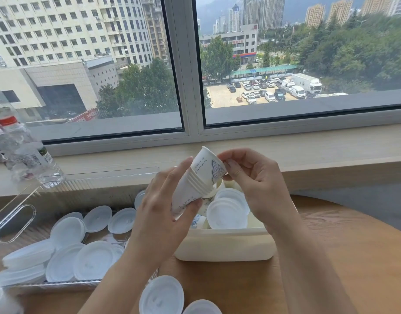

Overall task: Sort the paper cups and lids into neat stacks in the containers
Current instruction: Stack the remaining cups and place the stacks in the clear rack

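Behind a wide window looking out on tower blocks and a car park, a round wooden table (330, 257) carries the sorting work. The left hand (163, 207) wraps around a nested stack of paper cups (196, 184), held tilted in the air above the white bin (224, 245), bases pointing up and away. The right hand (253, 177) pinches the base edge of the outermost cup (208, 164), apparently seating it or easing it off; which one is hard to tell. White lids (226, 214) and what seem to be more cups lie in that bin, and many more lids (93, 259) lie loose and overlapping in the clear tray (14, 218) on the left, with two lids (161, 295) on the table near the front edge. The risk is in the tilt: a loose top cup could slip from the pinch and fall among the lids in the bin, mixing the sorts, and squeezing the thin paper wall too hard could dent it so the stack no longer nests straight.
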The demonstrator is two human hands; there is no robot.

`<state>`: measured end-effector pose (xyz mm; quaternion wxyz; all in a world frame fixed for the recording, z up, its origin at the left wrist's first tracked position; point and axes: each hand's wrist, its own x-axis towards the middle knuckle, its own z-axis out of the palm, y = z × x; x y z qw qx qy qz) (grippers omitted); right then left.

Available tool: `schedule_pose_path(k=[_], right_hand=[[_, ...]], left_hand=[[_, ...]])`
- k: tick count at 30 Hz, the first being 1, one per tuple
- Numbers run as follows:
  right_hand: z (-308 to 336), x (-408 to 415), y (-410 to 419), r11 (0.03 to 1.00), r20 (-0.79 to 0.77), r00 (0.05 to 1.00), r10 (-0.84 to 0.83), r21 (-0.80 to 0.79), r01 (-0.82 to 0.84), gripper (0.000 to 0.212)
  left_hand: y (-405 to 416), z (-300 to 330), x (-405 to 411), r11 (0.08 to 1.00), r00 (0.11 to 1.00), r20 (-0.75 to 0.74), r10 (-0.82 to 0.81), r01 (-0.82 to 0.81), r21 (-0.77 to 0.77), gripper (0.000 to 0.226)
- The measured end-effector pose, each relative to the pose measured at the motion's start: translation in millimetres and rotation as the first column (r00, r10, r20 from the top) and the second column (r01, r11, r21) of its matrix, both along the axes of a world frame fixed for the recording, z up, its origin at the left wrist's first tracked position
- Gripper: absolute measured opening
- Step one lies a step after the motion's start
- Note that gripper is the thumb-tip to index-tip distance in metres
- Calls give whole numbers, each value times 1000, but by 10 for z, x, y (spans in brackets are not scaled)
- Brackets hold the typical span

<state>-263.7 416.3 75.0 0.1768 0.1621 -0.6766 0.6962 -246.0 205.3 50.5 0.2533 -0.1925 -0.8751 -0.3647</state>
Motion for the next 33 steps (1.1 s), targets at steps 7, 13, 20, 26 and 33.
schedule_pose_path(k=[7,13,20,26,33], right_hand=[[-27,17,-121,999,41,999,36,40,-38,19],[-34,-56,-119,924,-13,972,-236,307,228,18],[88,-629,-149,617,87,948,-305,777,127,40],[80,-727,-206,563,119,940,-319,822,87,34],[145,-409,-203,826,53,950,-307,510,238,13]], left_hand=[[-8,48,-40,999,1000,16,-13,14,-31,83],[-149,48,-46,997,999,6,42,-41,-66,66],[-315,46,-101,996,995,-26,92,-92,-13,66],[-456,16,-112,993,991,-63,114,-112,41,65],[-655,-39,-135,983,980,-117,161,-148,111,67]])
